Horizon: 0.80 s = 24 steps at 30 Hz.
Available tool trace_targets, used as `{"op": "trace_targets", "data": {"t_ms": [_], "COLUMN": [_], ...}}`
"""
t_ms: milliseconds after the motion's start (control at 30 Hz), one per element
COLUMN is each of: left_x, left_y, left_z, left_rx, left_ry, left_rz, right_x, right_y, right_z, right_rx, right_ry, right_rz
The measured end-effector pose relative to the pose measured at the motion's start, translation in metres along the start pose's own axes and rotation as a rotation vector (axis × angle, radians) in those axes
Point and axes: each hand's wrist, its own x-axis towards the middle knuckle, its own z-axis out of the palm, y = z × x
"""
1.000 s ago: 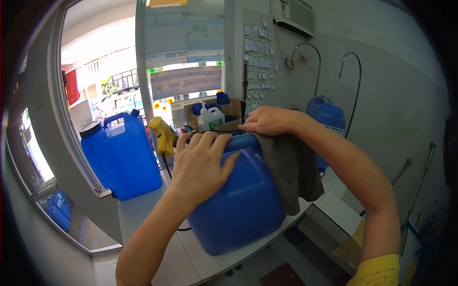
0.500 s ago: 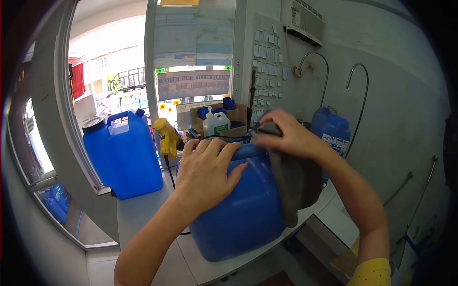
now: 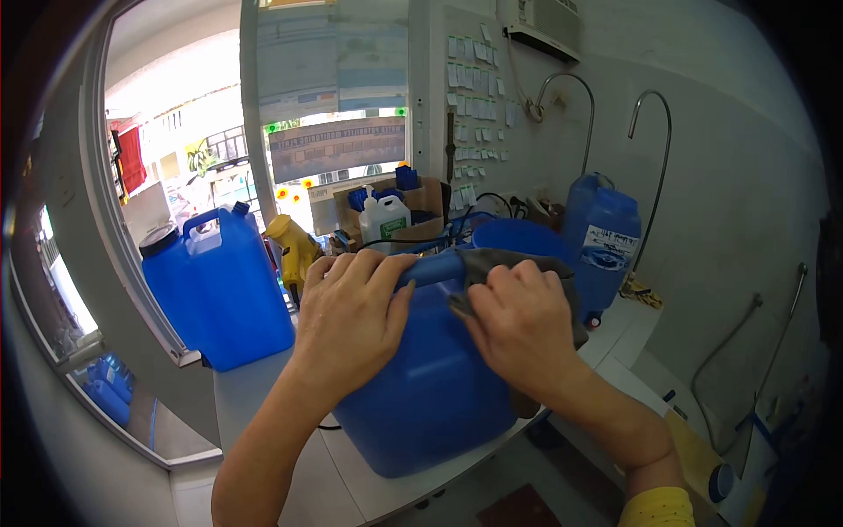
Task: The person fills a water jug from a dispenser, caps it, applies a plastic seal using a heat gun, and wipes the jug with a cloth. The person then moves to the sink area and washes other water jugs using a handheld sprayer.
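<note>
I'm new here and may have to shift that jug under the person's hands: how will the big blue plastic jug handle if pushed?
The big blue plastic jug looks stiff-walled, so it should hold its shape. Its broad, flat-sided body suggests sliding or tipping rather than rolling. Its weight is uncertain, since no contents show.

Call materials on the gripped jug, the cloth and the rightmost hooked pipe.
Jug: likely molded plastic, semi-gloss; soft highlights, rounded corners.
Cloth: fabric, matte; loose folds, fiber unclear.
Hooked pipe: probably polished metal, stainless or chrome; bright streaks along the bend.

Gap between blue jugs (image 3: 430, 386), yellow tool (image 3: 295, 255) behind
</note>
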Motion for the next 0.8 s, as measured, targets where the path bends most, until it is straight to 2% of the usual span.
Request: {"op": "trace_targets", "data": {"t_ms": [67, 167, 300, 367, 400, 533, 600, 667, 733, 800], "left_x": [0.000, 0.002, 0.003, 0.003, 0.003, 0.003, 0.002, 0.004, 0.004, 0.004], "left_y": [0.003, 0.003, 0.001, 0.004, 0.004, 0.003, 0.003, 0.008, 0.010, 0.012], "left_z": [-0.006, -0.007, -0.005, -0.009, -0.008, -0.004, -0.004, -0.006, -0.006, -0.006], "left_rx": [0.015, -0.074, -0.125, -0.122, -0.123, 0.004, 0.030, 0.032, 0.032, 0.035], "left_ry": [-0.078, -0.040, -0.007, -0.052, -0.060, -0.059, -0.079, -0.119, -0.133, -0.129], "left_rz": [-0.003, -0.037, -0.017, -0.044, -0.039, -0.010, -0.010, -0.042, -0.051, -0.070], "right_x": [-0.001, 0.007, -0.011, -0.022, -0.032, -0.112, -0.128, -0.125, -0.090, -0.047], "right_y": [0.004, -0.008, -0.050, -0.046, -0.044, -0.020, 0.000, 0.012, 0.018, 0.022], "right_z": [-0.008, -0.022, 0.011, 0.015, 0.016, 0.038, 0.031, 0.011, -0.012, -0.022], "right_rx": [0.059, 0.392, 0.284, 0.386, 0.387, 0.358, 0.440, 0.312, 0.405, 0.327], "right_ry": [0.022, -0.151, -0.138, 0.003, 0.003, 0.261, 0.213, 0.229, 0.422, 0.416], "right_rz": [0.047, 0.129, 0.098, 0.057, 0.067, -0.103, 0.014, 0.215, 0.388, 0.193]}}
